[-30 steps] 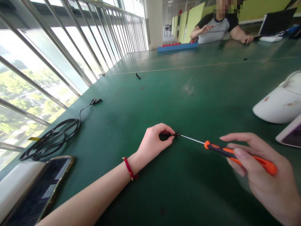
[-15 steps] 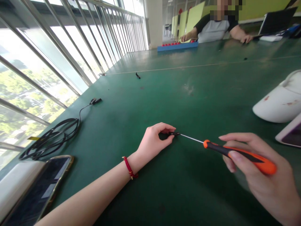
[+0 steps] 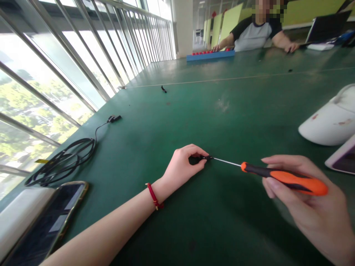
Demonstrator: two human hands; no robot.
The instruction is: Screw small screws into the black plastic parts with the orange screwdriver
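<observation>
My left hand (image 3: 187,162) pinches a small black part (image 3: 206,157) between thumb and fingertips, low over the green table (image 3: 177,122); the kind of part is too small to make out. My right hand (image 3: 307,199) is closed around the orange and black handle of a screwdriver (image 3: 283,175). Its thin shaft points left, and the tip meets the right end of the black part. A red cord bracelet (image 3: 154,195) circles my left wrist.
At the left lie a coiled black cable (image 3: 66,159), a phone (image 3: 47,221) and a white box (image 3: 22,218). A white container (image 3: 327,118) and a pale-edged device (image 3: 342,157) stand at the right. Across the table a person (image 3: 252,35) sits by a blue rack (image 3: 210,56) with red pieces.
The screwdriver handle has rolled in my right hand, showing more orange on its upper side, and its rear end sits slightly higher. My left hand keeps its pinch, nearly unmoved.
</observation>
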